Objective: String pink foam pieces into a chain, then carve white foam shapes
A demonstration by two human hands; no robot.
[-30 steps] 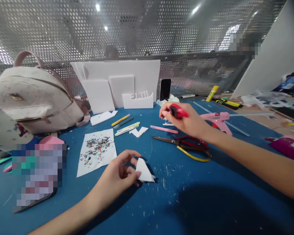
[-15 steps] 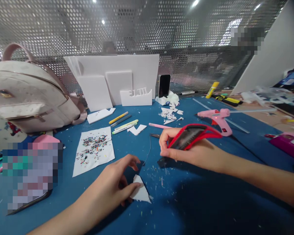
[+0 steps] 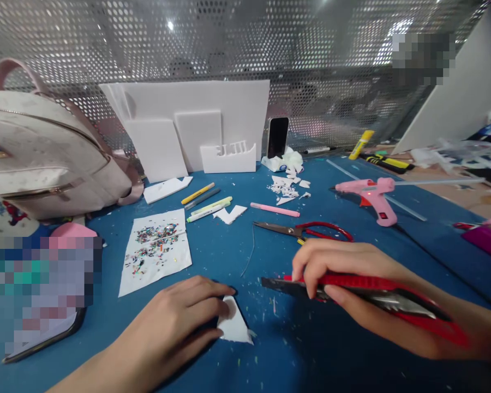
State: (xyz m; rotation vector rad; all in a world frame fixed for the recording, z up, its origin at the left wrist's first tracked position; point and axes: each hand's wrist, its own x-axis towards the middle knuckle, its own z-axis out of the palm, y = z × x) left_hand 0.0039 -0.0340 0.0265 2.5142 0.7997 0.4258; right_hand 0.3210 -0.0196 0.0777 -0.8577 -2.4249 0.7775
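Note:
A small, roughly triangular piece of white foam board (image 3: 236,326) lies flat on the blue table. The fingertips and thumb of my left hand (image 3: 188,311) hold it down along its left side. To the right, my right hand (image 3: 339,267) is closed around a red and black utility knife (image 3: 376,292). The knife's dark blade end points left toward the foam piece, apart from it and just above the table. Red-handled scissors (image 3: 288,228) lie behind my right hand, partly covered by it.
A paper sheet with colourful bits (image 3: 126,273), several pens and a pink pen (image 3: 275,209) lie behind my hands. At the right is a pink glue gun (image 3: 370,194) with its cord. White boards (image 3: 229,98), a phone (image 3: 277,137) and a backpack (image 3: 53,142) stand farther back.
My right hand has moved right and turned the knife low and nearly level, uncovering the scissors. My left fingers have come down onto the foam piece.

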